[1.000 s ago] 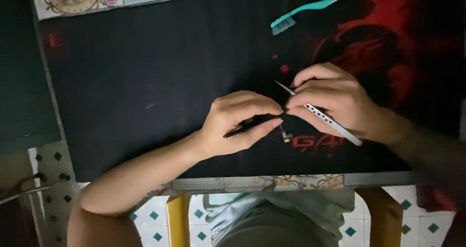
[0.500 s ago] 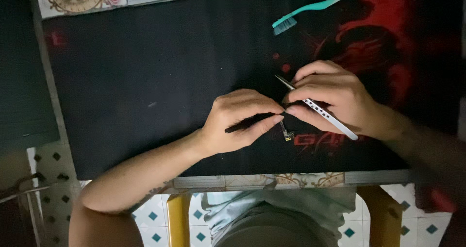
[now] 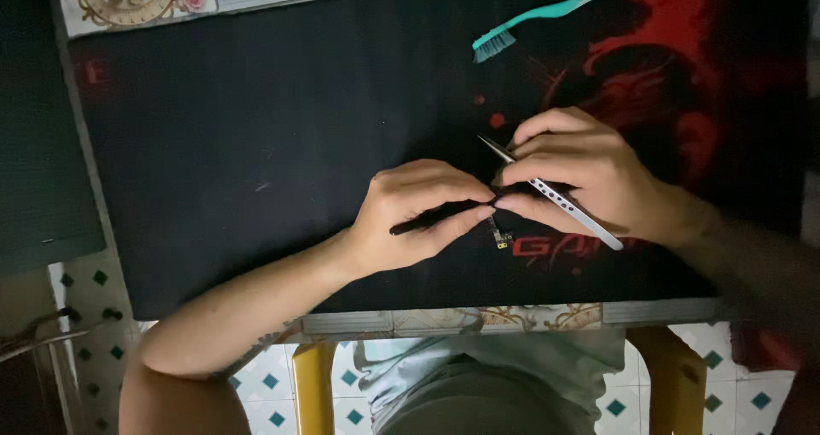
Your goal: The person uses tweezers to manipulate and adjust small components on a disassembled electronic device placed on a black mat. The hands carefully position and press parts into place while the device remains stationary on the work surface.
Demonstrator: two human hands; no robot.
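Right hand (image 3: 589, 179) grip pinches one pair of tweezers (image 3: 555, 197); one toothbrush (image 3: 547, 14) apart.

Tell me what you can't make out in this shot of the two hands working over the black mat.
- Head view: the thin dark piece in the left hand; fingers cover most of it.
- The small part hanging below the fingertips: too small to identify.
- The silver tweezers in the right hand: partly covered by fingers.
- The teal toothbrush: handle cut off by the top edge.
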